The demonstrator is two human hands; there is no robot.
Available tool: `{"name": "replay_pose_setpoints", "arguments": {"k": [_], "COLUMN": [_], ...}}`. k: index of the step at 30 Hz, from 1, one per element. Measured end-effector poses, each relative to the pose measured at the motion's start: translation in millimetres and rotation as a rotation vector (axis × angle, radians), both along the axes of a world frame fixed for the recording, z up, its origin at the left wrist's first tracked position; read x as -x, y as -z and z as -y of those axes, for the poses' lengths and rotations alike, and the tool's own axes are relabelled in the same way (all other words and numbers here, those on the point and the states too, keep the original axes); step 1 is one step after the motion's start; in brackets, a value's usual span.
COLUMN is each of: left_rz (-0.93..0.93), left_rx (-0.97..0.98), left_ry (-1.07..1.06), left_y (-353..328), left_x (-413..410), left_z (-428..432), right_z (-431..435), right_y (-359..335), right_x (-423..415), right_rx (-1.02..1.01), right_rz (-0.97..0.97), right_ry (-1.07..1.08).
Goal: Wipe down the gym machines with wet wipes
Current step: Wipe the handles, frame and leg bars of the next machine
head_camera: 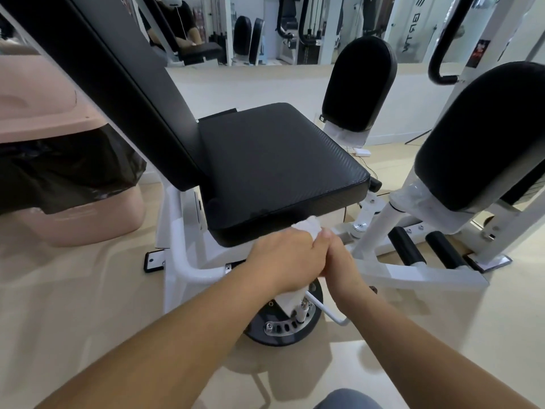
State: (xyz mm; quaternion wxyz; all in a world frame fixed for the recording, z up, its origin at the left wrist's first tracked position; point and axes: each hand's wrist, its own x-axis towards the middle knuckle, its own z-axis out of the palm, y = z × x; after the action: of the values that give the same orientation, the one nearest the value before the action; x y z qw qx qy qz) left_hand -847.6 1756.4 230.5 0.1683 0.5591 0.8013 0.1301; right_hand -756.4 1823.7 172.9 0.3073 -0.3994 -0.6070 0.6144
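A gym machine with a white frame [182, 261] fills the view; its black padded seat [274, 166] lies in the middle and a tall black backrest [124, 84] rises at the left. A white wet wipe [309, 227] is bunched at the seat's front edge. My left hand [287, 258] is closed over the wipe, just below the seat's front rim. My right hand [339, 259] presses against the left one, thumb up against the wipe, and appears to grip it too. Two black leg pads [358, 84] [483, 134] stand upright to the right.
A pink bin with a black bag liner [67, 169] stands close on the left. Black foot rollers [407, 249] and a round black adjuster disc [283, 323] sit low by the frame. A wall mirror [265, 28] at the back reflects other machines. The floor is pale wood.
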Motion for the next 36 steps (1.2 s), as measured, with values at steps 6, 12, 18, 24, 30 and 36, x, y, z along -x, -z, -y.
{"name": "replay_pose_setpoints", "arguments": {"k": [6, 12, 18, 24, 30, 36], "left_rz": [-0.137, -0.222, -0.187, -0.157, -0.204, -0.233], "left_rx": [-0.351, -0.432, -0.073, -0.316, -0.240, -0.096], "left_ry": [0.014, 0.058, -0.082, -0.106, -0.103, -0.009], "left_y": [19.8, 48.9, 14.5, 30.5, 26.8, 9.2], "left_x": [-10.5, 28.0, 25.5, 17.4, 4.3, 5.8], "left_z": [37.0, 89.9, 31.7, 70.0, 82.6, 26.1], "right_z": [-1.6, -0.9, -0.5, -2.8, -0.5, -3.8], "right_y": [-5.2, -7.7, -27.9, -36.3, -29.6, -25.1], "right_x": [-6.1, -10.7, -7.3, -3.2, -0.8, -2.7], "right_rx": [-0.085, -0.308, -0.591, -0.605, -0.508, -0.365], "right_rz": [0.164, 0.374, 0.672, 0.747, 0.573, 0.423], "right_ry": [0.041, 0.037, 0.034, -0.041, -0.018, -0.012]}}
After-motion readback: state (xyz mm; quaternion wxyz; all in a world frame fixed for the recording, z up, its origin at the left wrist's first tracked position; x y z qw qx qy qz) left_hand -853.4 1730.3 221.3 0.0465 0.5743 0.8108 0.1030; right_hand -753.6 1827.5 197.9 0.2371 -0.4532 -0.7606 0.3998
